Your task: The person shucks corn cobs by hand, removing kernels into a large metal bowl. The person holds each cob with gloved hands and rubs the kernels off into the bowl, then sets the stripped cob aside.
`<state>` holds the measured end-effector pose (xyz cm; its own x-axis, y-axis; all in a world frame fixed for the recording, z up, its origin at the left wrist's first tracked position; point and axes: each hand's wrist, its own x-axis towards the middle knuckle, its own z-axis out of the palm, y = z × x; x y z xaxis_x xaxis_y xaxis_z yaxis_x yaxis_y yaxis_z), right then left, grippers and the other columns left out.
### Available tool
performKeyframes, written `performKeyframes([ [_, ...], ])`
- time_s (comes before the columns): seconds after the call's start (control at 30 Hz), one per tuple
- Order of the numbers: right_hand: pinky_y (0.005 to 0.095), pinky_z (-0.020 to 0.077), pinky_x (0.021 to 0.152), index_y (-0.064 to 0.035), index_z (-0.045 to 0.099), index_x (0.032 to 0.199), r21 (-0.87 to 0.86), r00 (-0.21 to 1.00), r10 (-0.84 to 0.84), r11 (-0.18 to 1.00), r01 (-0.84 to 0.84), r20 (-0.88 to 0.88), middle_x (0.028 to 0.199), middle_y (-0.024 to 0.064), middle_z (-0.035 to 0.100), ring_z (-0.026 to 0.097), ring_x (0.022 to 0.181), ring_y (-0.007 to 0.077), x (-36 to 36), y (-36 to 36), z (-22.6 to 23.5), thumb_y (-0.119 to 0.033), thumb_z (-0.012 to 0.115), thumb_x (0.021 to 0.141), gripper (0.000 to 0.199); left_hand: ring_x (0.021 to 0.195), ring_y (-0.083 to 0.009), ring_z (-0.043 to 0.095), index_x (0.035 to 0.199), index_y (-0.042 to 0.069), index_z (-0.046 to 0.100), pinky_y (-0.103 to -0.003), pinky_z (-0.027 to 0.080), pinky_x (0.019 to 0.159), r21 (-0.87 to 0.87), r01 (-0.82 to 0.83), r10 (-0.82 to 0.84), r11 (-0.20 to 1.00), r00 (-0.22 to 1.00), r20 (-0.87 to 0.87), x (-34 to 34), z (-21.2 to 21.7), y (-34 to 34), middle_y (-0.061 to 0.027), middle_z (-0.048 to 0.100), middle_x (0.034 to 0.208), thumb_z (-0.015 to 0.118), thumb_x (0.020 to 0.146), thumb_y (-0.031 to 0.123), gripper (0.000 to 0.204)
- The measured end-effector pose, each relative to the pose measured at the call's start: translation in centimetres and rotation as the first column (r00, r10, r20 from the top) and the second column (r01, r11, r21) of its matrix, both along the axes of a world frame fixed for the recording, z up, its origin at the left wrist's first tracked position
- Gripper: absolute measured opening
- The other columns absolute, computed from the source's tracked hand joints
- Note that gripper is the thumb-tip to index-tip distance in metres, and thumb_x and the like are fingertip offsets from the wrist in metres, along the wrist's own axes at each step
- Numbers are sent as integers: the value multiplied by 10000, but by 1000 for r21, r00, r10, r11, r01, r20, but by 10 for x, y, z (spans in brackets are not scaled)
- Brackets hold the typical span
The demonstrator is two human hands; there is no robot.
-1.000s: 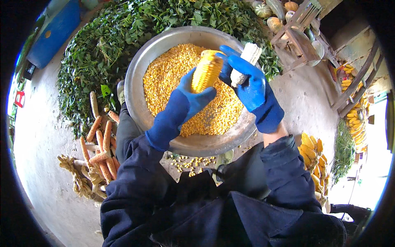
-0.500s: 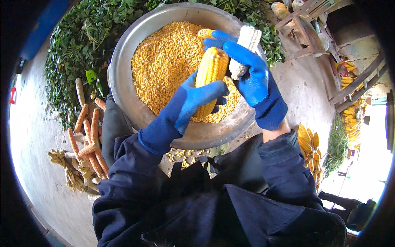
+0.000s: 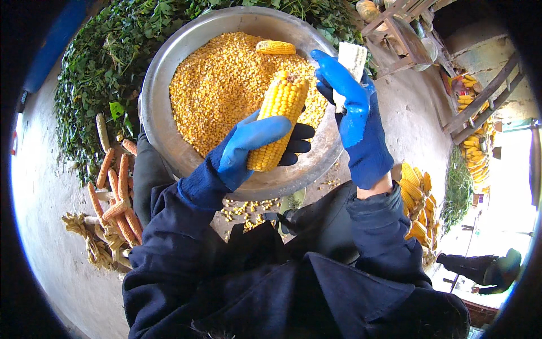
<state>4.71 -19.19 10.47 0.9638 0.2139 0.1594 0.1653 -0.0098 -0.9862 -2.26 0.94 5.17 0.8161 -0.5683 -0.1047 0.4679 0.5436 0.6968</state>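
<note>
In a blue glove, my left hand (image 3: 254, 144) grips a full yellow ear of corn (image 3: 280, 116), tilted with its tip up and away. My right hand (image 3: 353, 107), gloved the same way, is closed around a bare white corn cob (image 3: 351, 61) and sits apart from the ear, by the right rim. Both hands are above a wide metal basin (image 3: 164, 68) holding a heap of loose yellow kernels (image 3: 214, 85). Another ear of corn (image 3: 275, 47) lies on the kernels toward the far side.
Stripped reddish cobs (image 3: 118, 192) and dry husks (image 3: 90, 240) are piled on the floor at left. Leafy green stalks (image 3: 96, 73) border the basin's far left. Bunched ears (image 3: 418, 198) stand at right, with a wooden frame (image 3: 403, 37) beyond. Loose kernels (image 3: 248, 212) lie before the basin.
My right hand has moved slightly away from the ear, still holding the white cob. My left hand has lowered a little with its ear. The ear on the heap now shows fully.
</note>
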Motion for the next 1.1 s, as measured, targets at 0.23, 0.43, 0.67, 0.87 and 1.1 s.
performKeyframes([
  [0.23,456,385,1135,27,544,1343,471,876,432,831,-295,-213,1359,233,577,531,1300,365,-10,22,-3,-432,483,998,578,985,-269,692,1421,43,464,-372,562,856,-226,142,-176,964,975,-138,-7,-5,7,-192,639,1259,606,940,393,611],
  [0.43,425,432,1090,39,571,1309,401,898,372,879,-258,-237,1279,212,631,604,1203,312,13,12,-29,-404,507,989,550,1080,-277,658,1467,65,426,-373,539,916,17,-25,28,1000,972,-231,3,-15,-5,-192,627,1284,529,977,485,654],
  [0.67,422,415,1106,61,573,1299,265,903,410,891,-368,-128,1288,220,625,597,1220,308,11,8,-35,-406,433,1014,565,937,-206,689,1333,51,537,-338,561,808,487,71,-48,870,997,-60,7,2,-9,-95,689,1112,673,919,380,546],
  [0.87,383,425,1082,57,610,1260,193,881,469,872,-450,-62,1248,166,654,603,1199,274,-1,8,-27,-366,436,1028,513,734,-135,671,1121,33,630,-300,555,640,516,-20,50,856,998,-43,5,-20,-20,-40,703,882,716,870,333,400],
  [1.1,445,531,923,23,618,1168,443,917,362,859,-257,-168,1062,144,680,668,1000,291,8,27,-74,-332,538,997,402,857,-399,706,1103,-31,595,-455,554,730,799,-345,202,492,938,280,8,-131,-49,-251,703,890,736,780,527,660],
])
